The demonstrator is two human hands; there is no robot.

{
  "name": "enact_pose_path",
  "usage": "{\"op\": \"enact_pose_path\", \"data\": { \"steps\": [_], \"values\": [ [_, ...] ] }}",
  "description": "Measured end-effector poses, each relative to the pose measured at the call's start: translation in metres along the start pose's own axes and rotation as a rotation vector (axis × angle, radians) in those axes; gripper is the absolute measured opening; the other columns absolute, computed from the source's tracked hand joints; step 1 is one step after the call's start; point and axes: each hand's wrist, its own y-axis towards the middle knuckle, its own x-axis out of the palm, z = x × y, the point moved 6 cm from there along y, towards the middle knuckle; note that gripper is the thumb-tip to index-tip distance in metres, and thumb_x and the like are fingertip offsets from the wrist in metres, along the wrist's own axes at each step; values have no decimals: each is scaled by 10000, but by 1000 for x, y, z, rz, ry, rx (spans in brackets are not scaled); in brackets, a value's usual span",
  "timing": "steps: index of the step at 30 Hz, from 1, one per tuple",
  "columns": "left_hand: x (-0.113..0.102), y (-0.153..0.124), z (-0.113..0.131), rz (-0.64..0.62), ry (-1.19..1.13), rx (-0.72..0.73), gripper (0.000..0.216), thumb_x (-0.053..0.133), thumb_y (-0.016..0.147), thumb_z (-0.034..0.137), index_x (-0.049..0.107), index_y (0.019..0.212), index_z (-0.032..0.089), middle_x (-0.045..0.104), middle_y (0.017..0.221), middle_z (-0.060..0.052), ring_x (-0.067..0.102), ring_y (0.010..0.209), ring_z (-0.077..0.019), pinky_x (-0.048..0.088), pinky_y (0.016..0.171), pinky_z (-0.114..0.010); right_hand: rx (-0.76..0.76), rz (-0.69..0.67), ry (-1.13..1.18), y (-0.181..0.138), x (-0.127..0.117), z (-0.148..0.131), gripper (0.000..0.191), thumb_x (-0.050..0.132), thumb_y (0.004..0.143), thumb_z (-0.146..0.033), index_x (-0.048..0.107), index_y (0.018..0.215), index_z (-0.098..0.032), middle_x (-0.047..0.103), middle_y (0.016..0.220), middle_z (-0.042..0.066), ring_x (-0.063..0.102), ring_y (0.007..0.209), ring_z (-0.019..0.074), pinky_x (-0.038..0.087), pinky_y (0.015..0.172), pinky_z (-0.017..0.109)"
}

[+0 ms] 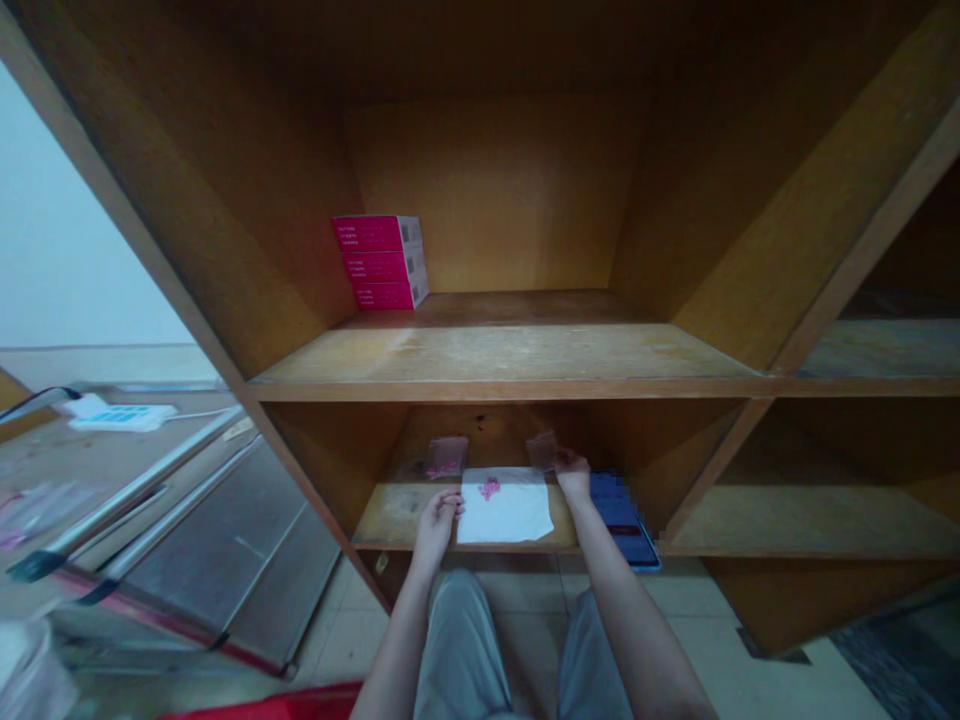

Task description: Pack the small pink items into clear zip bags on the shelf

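Observation:
A white sheet [517,518], paper or cloth, lies flat on the lower shelf with a small pile of pink pieces [489,488] on it. My right hand [573,472] pinches a small clear plastic bag [541,450] just beyond the sheet's right corner. At the sheet's left edge is my left hand [441,512], its fingers curled together; whether they grip anything is hidden. Behind that hand sits another clear bag [448,456] with pink pieces in its bottom.
Three stacked pink-and-white boxes [380,264] stand on the upper shelf [510,352]. A blue tablet-like object [626,520] lies right of my right forearm. At far left, a power strip [120,413] rests on a table beside a folded metal frame [142,545].

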Motion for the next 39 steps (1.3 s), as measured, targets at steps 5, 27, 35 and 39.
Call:
{"op": "enact_pose_path", "data": {
  "steps": [5, 27, 35, 39],
  "values": [
    [0, -1, -1, -2, 10, 5, 274, 520, 689, 309, 560, 889, 126, 605, 779, -41, 561, 637, -121, 441, 628, -246, 11, 24, -132, -8, -9, -9, 250, 433, 722, -176, 641, 841, -103, 651, 810, 140, 594, 781, 229, 416, 680, 297],
    [-1, 0, 0, 13, 2, 16, 264, 543, 683, 332, 574, 851, 131, 614, 725, -36, 568, 603, -123, 453, 597, -255, -201, -8, -435, -37, -2, -30, 314, 495, 731, -229, 573, 1011, -111, 577, 1041, 147, 515, 963, 230, 357, 811, 297],
    [-1, 0, 0, 6, -6, 14, 254, 540, 685, 322, 573, 852, 134, 614, 731, -37, 573, 609, -126, 452, 596, -254, -190, 38, -498, -45, -10, -47, 249, 397, 789, -204, 605, 896, -121, 584, 1017, 157, 512, 931, 251, 331, 779, 344],
    [-1, 0, 0, 0, 2, 12, 276, 544, 685, 343, 574, 863, 134, 615, 748, -39, 572, 622, -124, 449, 612, -252, -176, 41, -513, -50, -12, -55, 253, 384, 799, -212, 605, 890, -130, 574, 1044, 157, 483, 969, 268, 304, 786, 374]
  ]
}}
